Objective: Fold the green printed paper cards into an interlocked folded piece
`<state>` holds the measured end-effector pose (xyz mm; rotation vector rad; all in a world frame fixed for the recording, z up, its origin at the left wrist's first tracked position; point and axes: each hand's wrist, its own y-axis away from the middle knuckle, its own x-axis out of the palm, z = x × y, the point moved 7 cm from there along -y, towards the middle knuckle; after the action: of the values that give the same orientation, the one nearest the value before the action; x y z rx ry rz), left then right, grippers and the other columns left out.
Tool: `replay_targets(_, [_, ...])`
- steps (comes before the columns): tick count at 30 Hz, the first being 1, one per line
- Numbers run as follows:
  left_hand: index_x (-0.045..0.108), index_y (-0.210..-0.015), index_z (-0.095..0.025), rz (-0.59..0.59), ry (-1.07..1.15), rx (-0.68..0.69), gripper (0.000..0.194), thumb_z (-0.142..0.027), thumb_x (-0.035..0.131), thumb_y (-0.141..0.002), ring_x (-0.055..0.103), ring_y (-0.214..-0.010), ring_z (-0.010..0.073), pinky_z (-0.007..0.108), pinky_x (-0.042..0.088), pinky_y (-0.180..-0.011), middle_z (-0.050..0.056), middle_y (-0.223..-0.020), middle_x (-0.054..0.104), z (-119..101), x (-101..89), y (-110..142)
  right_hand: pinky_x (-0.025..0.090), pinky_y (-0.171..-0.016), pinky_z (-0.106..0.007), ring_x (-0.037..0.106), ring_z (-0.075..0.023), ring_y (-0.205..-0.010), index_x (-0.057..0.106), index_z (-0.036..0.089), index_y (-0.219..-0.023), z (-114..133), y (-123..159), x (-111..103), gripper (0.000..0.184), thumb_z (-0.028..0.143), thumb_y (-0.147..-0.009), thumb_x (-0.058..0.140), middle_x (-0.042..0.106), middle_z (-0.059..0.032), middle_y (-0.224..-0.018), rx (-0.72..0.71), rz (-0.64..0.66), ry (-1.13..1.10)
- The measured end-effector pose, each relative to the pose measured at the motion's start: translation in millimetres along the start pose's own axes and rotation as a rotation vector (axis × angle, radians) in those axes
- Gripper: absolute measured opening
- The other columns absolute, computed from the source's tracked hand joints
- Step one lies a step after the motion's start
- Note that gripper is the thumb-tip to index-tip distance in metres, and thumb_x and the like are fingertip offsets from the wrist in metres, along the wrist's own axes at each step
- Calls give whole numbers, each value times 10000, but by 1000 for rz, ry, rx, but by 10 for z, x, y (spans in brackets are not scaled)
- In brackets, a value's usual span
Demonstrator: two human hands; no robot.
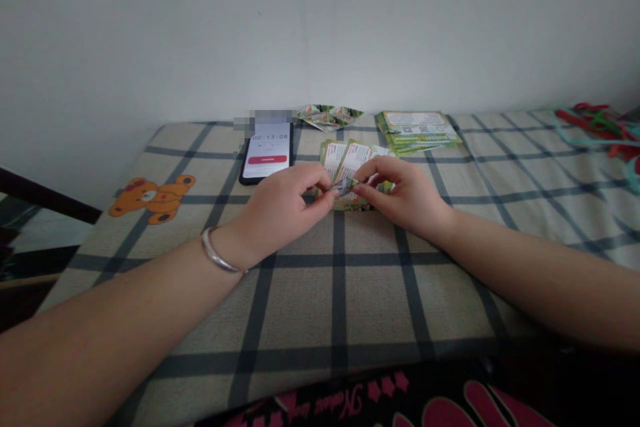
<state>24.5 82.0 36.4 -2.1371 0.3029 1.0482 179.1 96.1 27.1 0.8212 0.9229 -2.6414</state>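
Observation:
My left hand (285,207), with a silver bangle (215,253) at its wrist, pinches one end of a small folded piece of printed paper (345,185). The other end is between the thumb and fingertips of my right hand (407,190). Directly beneath and behind the fingers lie green-edged printed cards (354,155), spread and overlapping, partly hidden by my hands. Farther back, a folded, faceted piece of printed paper (330,117) rests near the wall. To its right is a stack of similar green-edged cards (419,128).
A phone (269,150) showing a running timer lies left of the cards. An orange bear figure (153,199) lies on the checked tablecloth (300,307) at left. Tangled red, green and light-blue items (600,127) sit at far right. A white wall (310,27) borders the table's back.

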Motion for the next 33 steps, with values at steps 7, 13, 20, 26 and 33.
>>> replay_targets(7, [555, -764, -172, 53, -121, 79, 100, -217, 560, -853, 544, -706, 151, 275, 392, -627, -1, -725, 575, -47, 66, 17, 443, -610, -262, 563, -125, -661, 625, 176, -745, 75, -5, 0, 46, 185, -790, 629, 649, -14, -736, -85, 20, 114])
replay_targets(13, [553, -747, -173, 20, -6, -12, 117, -218, 559, -854, 544, -702, 146, 267, 390, -613, -8, -714, 566, 32, 50, -5, 443, -569, -245, 555, -111, -625, 653, 181, -770, -45, -32, 6, 95, 271, -784, 679, 664, -4, -733, 45, -3, -82])
replay_targets(20, [547, -745, -177, 29, 1, -5, 136, -224, 550, -872, 543, -716, 147, 269, 393, -623, -7, -728, 566, 45, 63, -10, 449, -571, -243, 561, -109, -623, 654, 178, -767, -92, -14, 41, 121, 288, -781, 702, 666, 1, -733, 95, 12, -167])
replay_targets(26, [582, -843, -163, 47, -114, 124, 77, -229, 583, -883, 568, -822, 190, 315, 443, -720, 23, -808, 604, -45, 76, 5, 426, -598, -262, 557, -132, -648, 653, 179, -746, 77, 1, -28, 69, 214, -803, 666, 653, -12, -715, -91, -5, 124])
replay_targets(33, [620, -936, -154, -38, -108, 230, 76, -207, 568, -916, 600, -921, 193, 329, 493, -837, 55, -921, 642, -191, -28, 20, 464, -773, -338, 617, -212, -853, 665, 186, -813, 212, 50, 29, 59, 215, -856, 637, 701, -61, -839, -267, 61, 398])
